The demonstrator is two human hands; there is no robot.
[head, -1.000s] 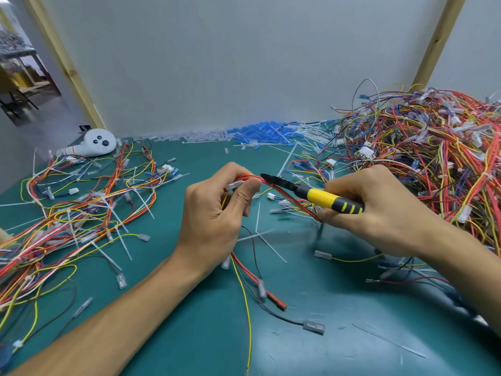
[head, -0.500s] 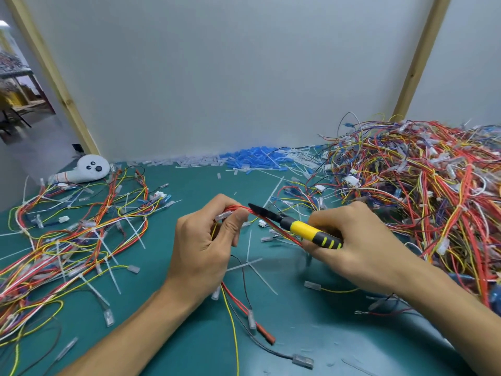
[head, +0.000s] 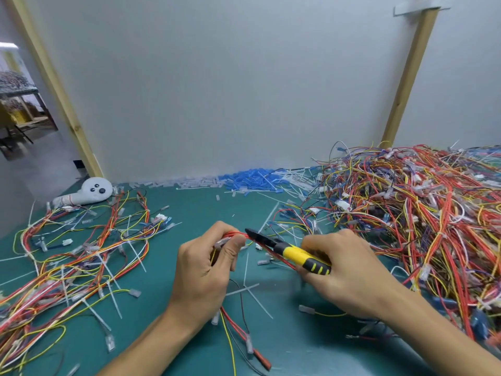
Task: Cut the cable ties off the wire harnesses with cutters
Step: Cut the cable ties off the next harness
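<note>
view tilted up, more wall (head: pixel 244 90); left hand (head: pixel 202 270) pinches harness (head: pixel 235 233), right hand (head: pixel 352 278) grips cutters (head: pixel 294 253) over green mat (head: pixel 311 348).

Your bench (head: pixel 311 354) has a teal top. On your right a tall heap of wire harnesses (head: pixel 420 218) covers it back to the wall. On your left a flatter spread of harnesses (head: pixel 67 267) lies near a white handheld controller (head: pixel 93 189). Along the back edge sit blue plastic pieces (head: pixel 249 179) and clear plastic pieces (head: pixel 176 183). Loose white cable ties (head: pixel 253 293) lie scattered across the middle.
</note>
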